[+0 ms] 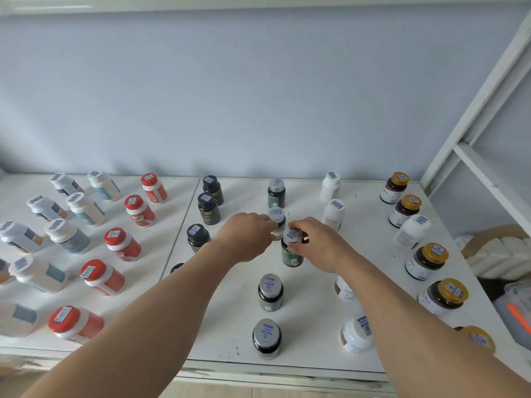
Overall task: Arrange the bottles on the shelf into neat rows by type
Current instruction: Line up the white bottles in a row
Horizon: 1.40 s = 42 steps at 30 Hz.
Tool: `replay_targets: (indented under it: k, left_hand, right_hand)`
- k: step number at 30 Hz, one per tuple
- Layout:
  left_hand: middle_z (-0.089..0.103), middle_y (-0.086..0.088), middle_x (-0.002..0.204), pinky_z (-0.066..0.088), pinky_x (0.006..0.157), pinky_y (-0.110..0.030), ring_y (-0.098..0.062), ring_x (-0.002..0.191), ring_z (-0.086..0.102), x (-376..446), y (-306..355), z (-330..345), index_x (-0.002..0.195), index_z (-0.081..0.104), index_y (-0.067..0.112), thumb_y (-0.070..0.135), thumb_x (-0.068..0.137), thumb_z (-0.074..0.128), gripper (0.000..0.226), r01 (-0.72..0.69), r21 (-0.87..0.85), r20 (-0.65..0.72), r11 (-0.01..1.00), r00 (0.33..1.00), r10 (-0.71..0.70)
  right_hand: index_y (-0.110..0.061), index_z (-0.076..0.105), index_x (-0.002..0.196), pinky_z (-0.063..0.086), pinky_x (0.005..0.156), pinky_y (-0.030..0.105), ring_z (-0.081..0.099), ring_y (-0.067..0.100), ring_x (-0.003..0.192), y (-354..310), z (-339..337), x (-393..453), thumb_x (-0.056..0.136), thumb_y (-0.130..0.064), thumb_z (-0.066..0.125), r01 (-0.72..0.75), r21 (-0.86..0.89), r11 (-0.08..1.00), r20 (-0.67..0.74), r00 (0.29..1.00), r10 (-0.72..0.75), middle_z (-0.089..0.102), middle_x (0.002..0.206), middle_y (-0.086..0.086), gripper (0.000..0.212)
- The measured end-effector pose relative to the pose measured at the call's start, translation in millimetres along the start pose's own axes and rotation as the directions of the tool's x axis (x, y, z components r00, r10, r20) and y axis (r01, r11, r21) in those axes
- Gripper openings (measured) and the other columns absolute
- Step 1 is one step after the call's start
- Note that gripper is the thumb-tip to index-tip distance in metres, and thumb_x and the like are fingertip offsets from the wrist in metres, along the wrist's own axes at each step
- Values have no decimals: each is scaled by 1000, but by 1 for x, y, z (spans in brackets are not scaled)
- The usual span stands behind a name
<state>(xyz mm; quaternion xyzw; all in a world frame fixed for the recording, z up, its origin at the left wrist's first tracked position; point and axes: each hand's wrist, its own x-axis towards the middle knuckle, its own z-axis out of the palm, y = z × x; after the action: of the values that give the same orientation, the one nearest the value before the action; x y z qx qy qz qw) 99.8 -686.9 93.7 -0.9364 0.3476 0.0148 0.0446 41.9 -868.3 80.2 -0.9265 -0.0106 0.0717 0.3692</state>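
Observation:
Bottles stand in rows on a white shelf (316, 282). A middle row holds dark green-labelled bottles with silver caps. My right hand (319, 244) grips one of them (291, 255) by its cap. My left hand (248, 235) holds the silver-capped bottle (276, 216) just behind it. Further silver-capped bottles stand at the back (276, 193) and in front (270, 293), (266, 338). Black bottles (209, 208) line up left of my hands, white bottles (333, 214) to the right. My forearms hide part of a black bottle and of a white one.
Red-capped orange bottles (139, 211) and white bottles with blue or grey labels (84, 209) fill the left side. Gold-capped dark bottles (426, 261) run along the right edge, with one white bottle (412, 231) among them. A white shelf frame (488, 173) rises at the right, a blue wall behind.

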Motion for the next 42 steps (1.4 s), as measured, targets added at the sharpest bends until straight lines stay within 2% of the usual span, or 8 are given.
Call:
replay_targets:
  k: [4,13,18,21,27,32,38,42]
  left_hand:
    - [62,5,121,46,82,-35,-22,107,59,-7,-18,5,125,56,26,37,99,39,33,-21,-30,-15,999,1000,20]
    - [62,5,119,48,76,-34,-23,104,61,-19,-38,17,120,59,24,37,99,39,31,-53,-40,-37,998,998,51]
    - [62,6,119,48,77,-34,-23,104,61,-14,-36,17,120,60,24,39,99,38,34,-69,-83,-67,994,996,64]
    - [63,4,113,49,76,-35,-24,100,62,-5,-31,9,117,60,23,37,98,39,32,-103,-103,-126,989,988,90]
    - [63,4,110,49,71,-34,-25,96,61,29,0,-4,109,62,18,35,98,41,29,-142,-130,-222,981,969,111]
    - [57,4,129,51,84,-38,-22,114,56,69,35,-10,126,56,19,37,98,44,35,-85,-280,-121,956,991,53]
    - [48,-1,140,46,97,-40,-23,127,48,114,66,-4,143,41,19,39,97,48,50,102,-358,132,928,990,-58]
    - [46,-2,146,40,104,-37,-23,133,42,128,74,11,145,37,17,41,96,51,56,214,-367,280,906,954,-112]
  right_hand:
    - [-22,52,132,44,97,31,54,13,110,-13,22,6,85,-28,67,-23,7,1000,-16,1000,23,52,120,-9,49]
    - [-22,52,131,40,95,23,54,11,111,-20,51,13,85,-23,69,-94,53,994,-70,993,98,53,126,-8,49]
    - [-26,51,129,44,99,34,53,10,115,-20,48,12,79,-25,73,-123,73,990,-44,991,126,53,125,-7,54]
    - [-27,48,134,42,103,33,49,6,121,-18,33,9,77,-27,76,-139,109,984,-12,990,141,52,129,-8,63]
    - [-23,52,132,40,94,27,51,12,118,7,-34,12,87,-31,66,-183,6,983,-230,957,179,55,131,-3,47]
    - [-26,43,139,34,89,25,47,19,125,47,-81,22,91,-33,59,-251,-70,966,-252,941,226,45,142,-1,51]
    - [-34,28,147,32,98,25,38,16,134,84,-93,44,91,-33,61,-182,-67,981,-15,983,182,31,153,-9,65]
    - [-36,31,145,34,92,24,43,16,128,93,-88,53,92,-27,61,-168,-4,986,97,981,167,38,149,-6,62]
